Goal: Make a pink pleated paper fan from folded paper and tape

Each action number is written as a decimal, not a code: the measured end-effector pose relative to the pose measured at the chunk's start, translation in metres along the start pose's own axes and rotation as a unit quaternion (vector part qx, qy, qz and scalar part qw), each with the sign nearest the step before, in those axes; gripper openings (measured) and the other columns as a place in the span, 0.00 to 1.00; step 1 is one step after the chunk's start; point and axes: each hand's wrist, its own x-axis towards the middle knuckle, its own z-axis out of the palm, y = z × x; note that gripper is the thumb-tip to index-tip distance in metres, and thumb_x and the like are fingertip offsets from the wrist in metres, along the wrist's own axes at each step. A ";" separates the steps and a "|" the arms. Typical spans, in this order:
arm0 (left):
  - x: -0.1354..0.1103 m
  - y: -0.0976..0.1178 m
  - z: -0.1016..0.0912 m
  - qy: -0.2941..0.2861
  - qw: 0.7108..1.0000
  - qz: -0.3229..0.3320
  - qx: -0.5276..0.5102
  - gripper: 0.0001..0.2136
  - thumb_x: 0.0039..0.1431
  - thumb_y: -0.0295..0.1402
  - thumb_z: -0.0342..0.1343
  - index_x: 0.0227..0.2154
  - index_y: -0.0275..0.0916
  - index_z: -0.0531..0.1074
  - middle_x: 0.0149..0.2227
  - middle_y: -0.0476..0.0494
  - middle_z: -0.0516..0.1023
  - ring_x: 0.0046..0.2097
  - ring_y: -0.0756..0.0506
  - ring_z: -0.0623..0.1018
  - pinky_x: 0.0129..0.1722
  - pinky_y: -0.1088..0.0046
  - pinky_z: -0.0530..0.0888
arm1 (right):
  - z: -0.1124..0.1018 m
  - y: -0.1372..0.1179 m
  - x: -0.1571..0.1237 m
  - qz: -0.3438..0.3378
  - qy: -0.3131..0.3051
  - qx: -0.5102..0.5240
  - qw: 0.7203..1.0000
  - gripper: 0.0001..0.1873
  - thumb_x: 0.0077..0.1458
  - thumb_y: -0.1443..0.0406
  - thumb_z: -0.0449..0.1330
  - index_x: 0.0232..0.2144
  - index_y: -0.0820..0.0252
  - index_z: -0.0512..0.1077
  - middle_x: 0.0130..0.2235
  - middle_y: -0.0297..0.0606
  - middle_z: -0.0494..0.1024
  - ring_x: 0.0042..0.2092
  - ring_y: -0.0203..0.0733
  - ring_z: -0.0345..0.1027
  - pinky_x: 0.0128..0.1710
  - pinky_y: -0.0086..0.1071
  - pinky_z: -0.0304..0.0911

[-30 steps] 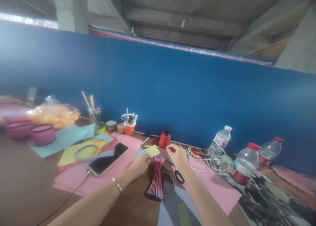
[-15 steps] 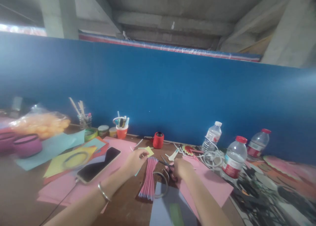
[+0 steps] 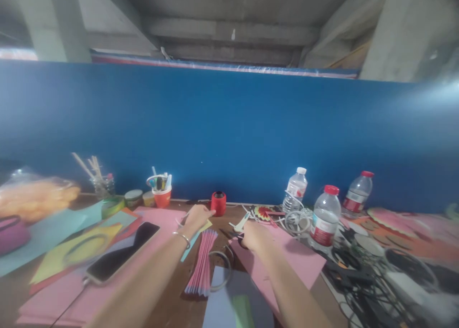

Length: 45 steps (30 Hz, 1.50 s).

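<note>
Left hand [image 3: 197, 217] beside red cylinder [image 3: 218, 203], far centre; grip unclear. Right hand [image 3: 254, 236] closed on scissors [image 3: 242, 242], right of pleated paper [image 3: 202, 267]. Careless leftward swing could nick paper.

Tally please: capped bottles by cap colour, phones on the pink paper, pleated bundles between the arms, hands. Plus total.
White-capped bottles: 1
Red-capped bottles: 2
Phones: 1
Pleated bundles: 1
Hands: 2
Total: 7
</note>
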 end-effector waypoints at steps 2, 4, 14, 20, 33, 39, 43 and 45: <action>0.005 0.007 0.004 0.013 1.000 0.001 0.004 0.14 0.57 0.41 0.50 0.39 0.34 0.69 0.37 0.44 0.73 0.37 0.47 0.74 0.38 0.63 0.71 | -0.009 0.003 -0.001 0.003 0.004 0.012 1.000 0.14 0.37 0.70 0.62 0.31 0.52 0.76 0.34 0.41 0.78 0.37 0.47 0.73 0.32 0.32 0.63; 0.009 0.012 0.006 0.025 1.000 0.011 0.006 0.15 0.57 0.42 0.50 0.39 0.34 0.68 0.37 0.44 0.73 0.37 0.47 0.74 0.39 0.63 0.71 | -0.016 0.006 -0.002 0.013 0.017 0.027 0.999 0.11 0.37 0.70 0.62 0.28 0.54 0.76 0.33 0.42 0.78 0.36 0.48 0.73 0.31 0.32 0.63; 0.016 0.012 0.012 0.045 0.998 -0.007 0.031 0.12 0.58 0.37 0.50 0.42 0.36 0.67 0.42 0.43 0.71 0.41 0.46 0.73 0.39 0.63 0.71 | -0.025 0.013 0.007 0.062 0.082 0.096 0.990 0.07 0.41 0.63 0.61 0.26 0.62 0.74 0.32 0.50 0.78 0.36 0.52 0.72 0.32 0.36 0.62; 0.020 0.011 0.012 0.061 0.998 -0.015 0.014 0.12 0.58 0.36 0.50 0.42 0.35 0.67 0.42 0.43 0.71 0.40 0.46 0.73 0.39 0.64 0.72 | -0.035 0.015 0.007 0.068 0.115 0.168 0.977 0.20 0.39 0.54 0.62 0.33 0.62 0.70 0.35 0.47 0.77 0.39 0.49 0.71 0.33 0.32 0.60; 0.078 0.056 -0.055 0.103 0.990 0.026 -0.088 0.12 0.58 0.36 0.50 0.42 0.35 0.67 0.42 0.43 0.71 0.39 0.47 0.74 0.38 0.64 0.72 | -0.048 0.013 0.007 0.078 0.137 0.300 0.941 0.19 0.49 0.50 0.53 0.31 0.61 0.68 0.32 0.41 0.76 0.35 0.42 0.70 0.32 0.28 0.58; 0.072 0.106 -0.072 0.123 0.972 0.115 -0.166 0.09 0.57 0.35 0.51 0.32 0.33 0.70 0.30 0.47 0.74 0.30 0.50 0.73 0.30 0.71 0.71 | -0.044 0.015 0.011 0.083 0.137 0.326 0.932 0.17 0.48 0.53 0.54 0.30 0.62 0.69 0.31 0.40 0.75 0.31 0.39 0.69 0.27 0.26 0.56; 0.050 0.125 -0.089 0.144 0.947 0.166 -0.234 0.06 0.49 0.31 0.52 0.22 0.35 0.71 0.21 0.49 0.73 0.25 0.51 0.73 0.24 0.77 0.66 | -0.038 0.015 0.014 0.087 0.136 0.352 0.922 0.17 0.48 0.53 0.54 0.29 0.62 0.68 0.29 0.37 0.74 0.27 0.35 0.65 0.23 0.25 0.54; 0.039 0.130 -0.100 0.153 0.935 0.178 -0.266 0.06 0.47 0.32 0.52 0.21 0.35 0.70 0.21 0.49 0.72 0.24 0.51 0.73 0.23 0.78 0.65 | -0.037 0.016 0.015 0.088 0.135 0.368 0.916 0.16 0.48 0.54 0.55 0.27 0.62 0.67 0.27 0.36 0.73 0.26 0.35 0.64 0.23 0.25 0.53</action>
